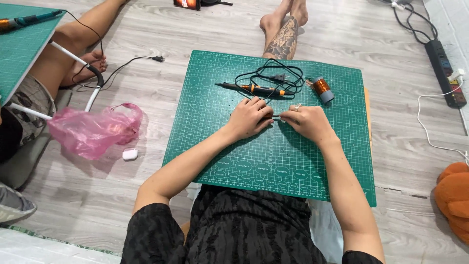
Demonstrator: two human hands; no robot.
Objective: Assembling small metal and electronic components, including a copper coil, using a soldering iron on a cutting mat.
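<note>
Item one: my left hand, resting on the green cutting mat near its middle, fingers curled shut on the left end of a thin dark rod-like piece. I cannot tell what the piece is; only a short stretch shows between the hands.

Item two: my right hand, just right of the left one, fingers folded and pinching the right end of the same thin piece. A ring sits on one finger. The two hands almost meet, with the piece bridging the small gap, low against the mat.

Item three: soldering iron, dark with orange bands, lying flat on the mat just beyond my hands, tip pointing left. Its black cord lies coiled in loose loops on the far side, plug among them.

Item four: spool of copper wire, on its side to the right of the iron, near the far right part of the mat.

Item five: pink plastic bag, crumpled on the wooden floor to the left of the mat, with a small white case beside it on the near side.

Item six: black power strip at the far right of the floor, cables running from it.

Item seven: orange plush toy at the near right edge.

Item eight: another person's leg at the far left, beside a second green mat.
</note>
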